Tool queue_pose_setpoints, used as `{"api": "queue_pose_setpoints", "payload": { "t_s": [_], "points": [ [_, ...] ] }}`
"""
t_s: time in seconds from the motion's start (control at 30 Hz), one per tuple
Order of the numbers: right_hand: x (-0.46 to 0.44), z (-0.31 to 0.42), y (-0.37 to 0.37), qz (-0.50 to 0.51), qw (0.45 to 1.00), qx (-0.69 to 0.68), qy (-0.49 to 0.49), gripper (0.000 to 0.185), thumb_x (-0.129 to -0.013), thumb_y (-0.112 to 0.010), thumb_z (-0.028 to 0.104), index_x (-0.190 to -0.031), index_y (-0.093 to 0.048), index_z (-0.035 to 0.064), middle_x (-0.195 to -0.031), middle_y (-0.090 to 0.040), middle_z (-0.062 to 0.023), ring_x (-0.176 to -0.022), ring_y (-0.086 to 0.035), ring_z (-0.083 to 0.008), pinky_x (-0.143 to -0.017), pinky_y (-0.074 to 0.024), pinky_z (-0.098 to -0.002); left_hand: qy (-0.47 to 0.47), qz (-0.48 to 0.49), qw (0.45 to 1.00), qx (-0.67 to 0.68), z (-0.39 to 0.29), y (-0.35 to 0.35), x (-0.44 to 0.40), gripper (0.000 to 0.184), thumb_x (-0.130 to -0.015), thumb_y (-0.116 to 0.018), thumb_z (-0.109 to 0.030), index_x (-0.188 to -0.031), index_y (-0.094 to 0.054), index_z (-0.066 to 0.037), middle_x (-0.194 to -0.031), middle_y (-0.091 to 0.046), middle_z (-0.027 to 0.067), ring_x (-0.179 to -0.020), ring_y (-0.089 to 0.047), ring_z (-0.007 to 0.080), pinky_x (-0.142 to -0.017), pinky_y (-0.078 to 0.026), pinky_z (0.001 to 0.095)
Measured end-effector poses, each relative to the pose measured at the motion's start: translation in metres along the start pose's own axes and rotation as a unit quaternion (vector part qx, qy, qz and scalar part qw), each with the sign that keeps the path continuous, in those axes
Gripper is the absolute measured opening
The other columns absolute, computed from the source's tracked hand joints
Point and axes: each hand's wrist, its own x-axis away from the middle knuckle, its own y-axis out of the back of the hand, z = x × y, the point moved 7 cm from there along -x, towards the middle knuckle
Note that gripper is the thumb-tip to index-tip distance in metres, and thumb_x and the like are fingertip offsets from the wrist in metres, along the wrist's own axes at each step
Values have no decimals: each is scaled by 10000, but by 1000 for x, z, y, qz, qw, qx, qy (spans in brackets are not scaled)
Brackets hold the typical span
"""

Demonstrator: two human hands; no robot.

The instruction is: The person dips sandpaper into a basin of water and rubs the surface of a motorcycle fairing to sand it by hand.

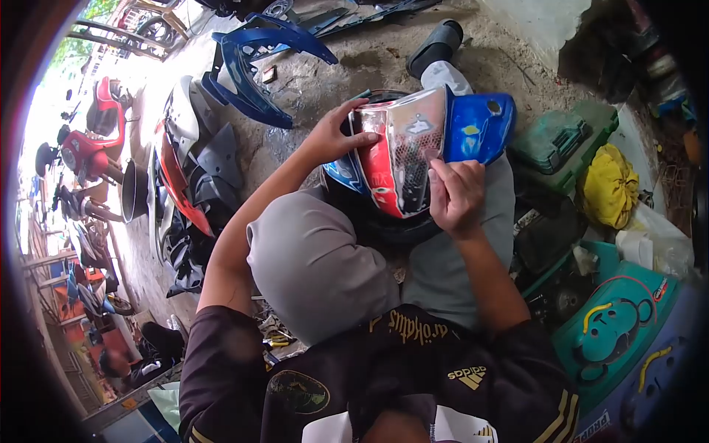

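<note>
A painted panel [402, 155] in red, blue, white and bare grey, with a patch of mesh pattern, lies across my lap. Its blue end [478, 127] points to the right. My left hand [341, 136] grips the panel's upper left edge, thumb on the red part and fingers over the far side. Over the mesh patch, my right hand [456, 192] is pinched, its fingertips at the surface; whatever is between them is too small to make out. A round black object under the panel is mostly hidden.
Blue fairing parts [255, 70] lie on the ground ahead. More fairings [193, 159] and a red motorcycle [92, 148] are at the left. A green case [565, 144], a yellow bag [611, 184] and a teal box [617, 321] stand at the right. A person sits at lower left.
</note>
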Motion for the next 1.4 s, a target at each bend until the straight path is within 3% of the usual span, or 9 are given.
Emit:
{"api": "queue_pose_setpoints", "payload": {
  "t_s": [0.07,0.33,0.47,0.53,0.63,0.73,0.93,1.17,1.4],
  "points": [
    [1,-11,5,-21,999,8,-33,140,-991,-739,43,-1129,-744,20,-881,-672,-98,-804,-610,-318,-780,-458,-442,-7,-32,997,-71,-28,14,7,858,-815,-955,-494,-1526,-657,-118,-1337,-775,208,-1246,-747,369,-1100,-549,463],
    [8,-19,10,-58,992,2,-111,127,-1024,-701,28,-1140,-734,-12,-943,-705,-136,-870,-636,-344,-813,-484,-445,-36,-32,994,-99,-88,37,18,674,-938,-869,-309,-1570,-648,-225,-1308,-800,146,-1259,-747,287,-1111,-542,414],
    [6,-12,14,-58,988,-47,-132,156,-1045,-671,9,-1179,-736,-37,-1068,-750,-162,-949,-676,-344,-895,-520,-418,38,-24,994,-100,-102,58,20,562,-972,-846,-319,-1503,-710,-196,-1190,-821,118,-1080,-752,179,-999,-573,362],
    [5,-18,11,-67,976,-106,-180,202,-1088,-650,42,-1252,-721,-52,-1134,-759,-127,-1037,-694,-237,-943,-525,-343,44,-42,989,-133,-118,71,24,509,-990,-835,-323,-1469,-738,-181,-1121,-824,115,-987,-732,137,-933,-581,343],
    [19,-40,-3,-72,941,-180,-276,253,-1128,-631,90,-1329,-703,-46,-1234,-749,-79,-1133,-658,-119,-995,-517,-278,60,-50,988,-136,-114,92,23,485,-1009,-813,-354,-1450,-751,-163,-1057,-822,137,-922,-720,144,-883,-581,349],
    [33,-55,-19,-55,890,-247,-379,264,-1133,-620,86,-1347,-698,-47,-1294,-733,-96,-1153,-661,-125,-1025,-514,-285,99,-59,981,-154,-124,102,27,498,-1024,-786,-410,-1441,-755,-140,-1015,-817,143,-894,-727,159,-872,-585,350],
    [54,-33,-36,-50,859,-335,-383,358,-1131,-633,89,-1455,-607,-62,-1297,-737,-105,-1187,-686,-152,-1063,-513,-297,24,-47,973,-225,-150,110,25,531,-1022,-768,-446,-1464,-736,-154,-1252,-799,201,-1181,-758,306,-1051,-552,427],
    [61,10,-19,-25,785,-435,-441,177,-1117,-661,99,-1266,-646,4,-1112,-696,-16,-929,-624,-64,-817,-515,-250,-39,-55,935,-348,-203,129,41,548,-941,-779,-598,-1349,-815,-235,-1157,-836,110,-1077,-789,335,-968,-602,459],
    [88,-12,-60,48,765,-401,-502,146,-1121,-646,110,-1246,-658,35,-977,-678,23,-811,-596,-45,-716,-486,-235,-43,97,921,-374,-156,77,9,501,-990,-748,-549,-1387,-793,-248,-1218,-821,133,-1109,-774,361,-986,-592,465]
  ]
}}
